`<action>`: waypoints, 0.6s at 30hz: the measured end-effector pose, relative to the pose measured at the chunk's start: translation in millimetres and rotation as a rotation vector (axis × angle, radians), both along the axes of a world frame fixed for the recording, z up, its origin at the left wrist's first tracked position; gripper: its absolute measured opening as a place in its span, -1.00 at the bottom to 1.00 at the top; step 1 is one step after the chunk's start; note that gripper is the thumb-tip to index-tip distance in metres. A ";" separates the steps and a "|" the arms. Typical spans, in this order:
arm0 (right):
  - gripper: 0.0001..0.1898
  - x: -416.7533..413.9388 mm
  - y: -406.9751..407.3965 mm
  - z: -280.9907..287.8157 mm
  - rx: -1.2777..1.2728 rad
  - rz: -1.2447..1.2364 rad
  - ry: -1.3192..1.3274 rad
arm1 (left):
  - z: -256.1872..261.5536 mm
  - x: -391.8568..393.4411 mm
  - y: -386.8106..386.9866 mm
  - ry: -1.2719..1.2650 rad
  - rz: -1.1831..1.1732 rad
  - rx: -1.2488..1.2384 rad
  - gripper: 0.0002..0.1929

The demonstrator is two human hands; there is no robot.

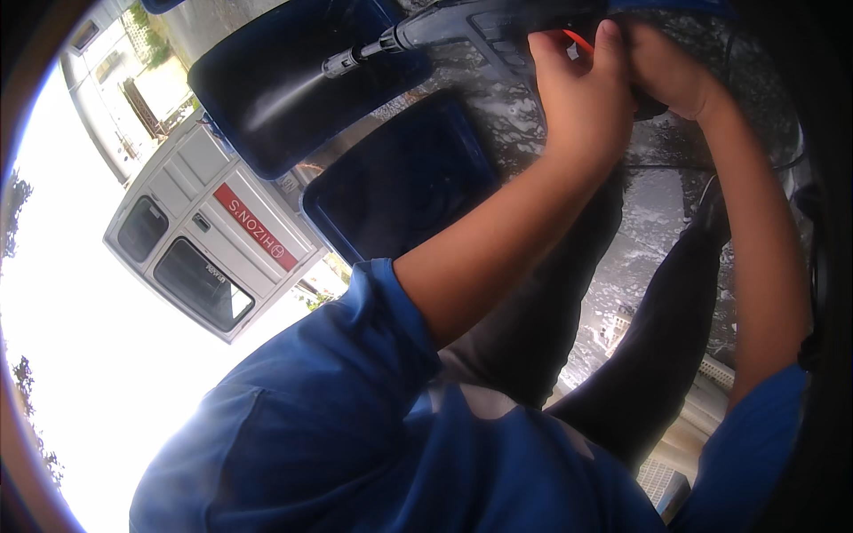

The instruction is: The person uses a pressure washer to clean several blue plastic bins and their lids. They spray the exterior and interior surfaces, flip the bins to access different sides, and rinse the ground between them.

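My left hand [583, 100] closes around the dark grey pressure washer gun [460, 26] near an orange part, its thumb raised along the back. Beside it, my right hand [670, 66] grips the rear of the gun, which is partly hidden by both hands. The nozzle [341, 62] points left and down, and a white spray of water [286, 100] fans out over a dark blue plastic bin [233, 73]. Next to that bin lies a second dark blue plastic bin [406, 173], partly hidden behind my left forearm.
Foamy water covers the dark wet ground [640, 206] around my legs in dark trousers [666, 306]. A thin cable or hose [673, 166] crosses the ground at right. More blue plastic shows at the top edge. A white van [200, 233] stands beyond the bins, upside down in the view.
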State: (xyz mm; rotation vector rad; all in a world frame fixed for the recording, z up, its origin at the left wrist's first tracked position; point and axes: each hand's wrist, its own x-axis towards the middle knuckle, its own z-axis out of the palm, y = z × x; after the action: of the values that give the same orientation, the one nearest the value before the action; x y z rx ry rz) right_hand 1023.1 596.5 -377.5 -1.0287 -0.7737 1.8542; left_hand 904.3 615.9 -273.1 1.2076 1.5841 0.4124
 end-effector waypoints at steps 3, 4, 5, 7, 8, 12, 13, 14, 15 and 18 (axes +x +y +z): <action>-0.63 -2.0 -4.1 9.4 0.027 0.150 -0.069 | 0.5 -5.9 -15.1 -0.144 0.108 0.016 -0.56; -0.62 -5.5 -7.7 10.4 0.007 0.103 -0.053 | -3.0 -8.9 -21.1 -0.217 0.140 0.067 -0.56; -0.61 -13.1 -12.9 9.8 -0.014 0.056 -0.038 | -7.0 -13.0 -24.1 -0.217 0.133 0.077 -0.56; -0.60 -22.7 -22.1 -5.2 0.040 -0.059 -0.073 | -8.0 -13.4 -27.0 -0.222 0.113 0.081 -0.57; -0.59 -24.7 -21.6 -24.2 0.121 -0.123 -0.121 | -17.2 -13.8 -23.9 -0.182 0.043 0.179 -0.57; -0.78 4.2 10.6 53.7 -0.127 -0.002 -0.063 | -4.5 -2.3 -8.9 0.004 -0.012 0.158 -0.64; -0.78 10.0 13.7 60.6 -0.145 0.061 -0.040 | 14.4 6.2 -7.1 0.047 0.028 0.047 -0.66; -0.70 12.8 1.7 26.4 -0.037 0.114 -0.033 | 16.2 6.1 -12.8 -0.042 0.047 0.023 -0.65; -0.60 9.3 -6.3 6.0 0.075 0.170 -0.017 | 13.7 1.5 -19.7 -0.122 0.069 0.001 -0.62; -0.63 -15.3 -22.0 13.1 0.044 0.023 -0.155 | 3.1 -9.2 -31.1 -0.228 0.118 0.101 -0.59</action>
State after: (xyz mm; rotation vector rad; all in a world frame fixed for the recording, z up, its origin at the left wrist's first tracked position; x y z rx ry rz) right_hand 1007.8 574.5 -364.4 -1.1493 -0.9176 1.7839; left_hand 895.0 584.8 -270.0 1.1028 1.4546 0.6894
